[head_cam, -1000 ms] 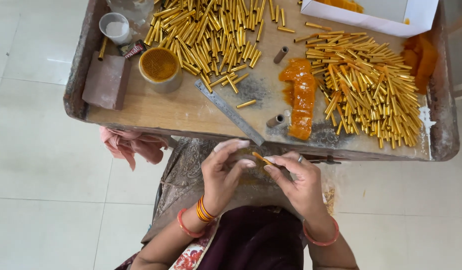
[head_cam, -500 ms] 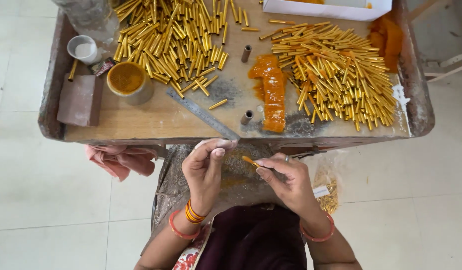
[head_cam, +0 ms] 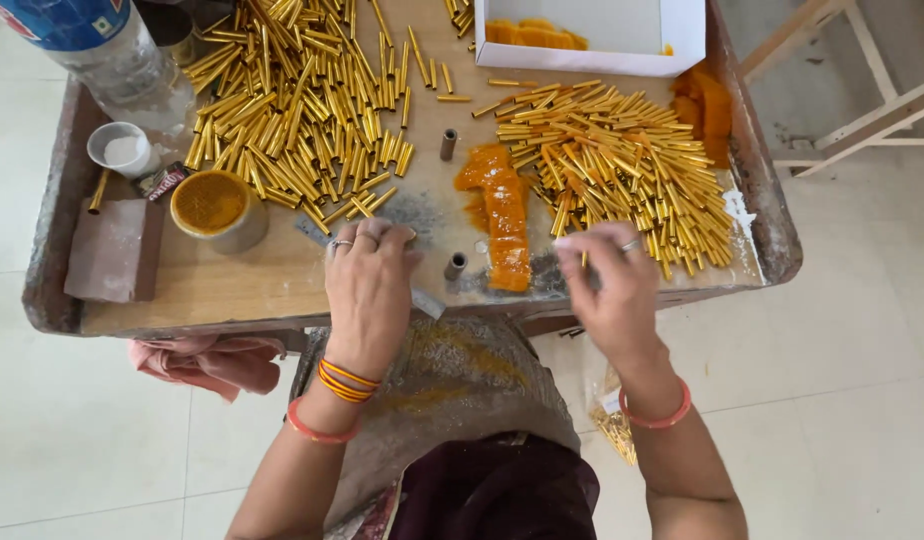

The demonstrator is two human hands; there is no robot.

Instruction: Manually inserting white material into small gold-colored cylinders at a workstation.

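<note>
My left hand [head_cam: 367,285] rests palm down on the wooden tray table [head_cam: 232,290]. Its fingers are curled at the near edge of the left heap of gold tubes [head_cam: 292,110]; what they hold is hidden. It covers part of a flat metal strip [head_cam: 424,302]. My right hand [head_cam: 607,290] reaches the near edge of the right heap of gold tubes [head_cam: 622,160], and its fingertips pinch a short gold tube [head_cam: 583,258]. Between the hands lie an orange paste strip [head_cam: 504,220] and a small dark cylinder [head_cam: 454,266].
On the left of the table stand a round tin of orange stuff [head_cam: 212,208], a white cup [head_cam: 122,150], a plastic bottle [head_cam: 92,45] and a grey block [head_cam: 110,250]. A white box [head_cam: 592,45] sits at the back. A pink cloth [head_cam: 207,360] hangs below.
Both hands have left my lap, where they held one gold tube together. They have gone forward onto the table and apart, left toward the left heap, right toward the right heap.
</note>
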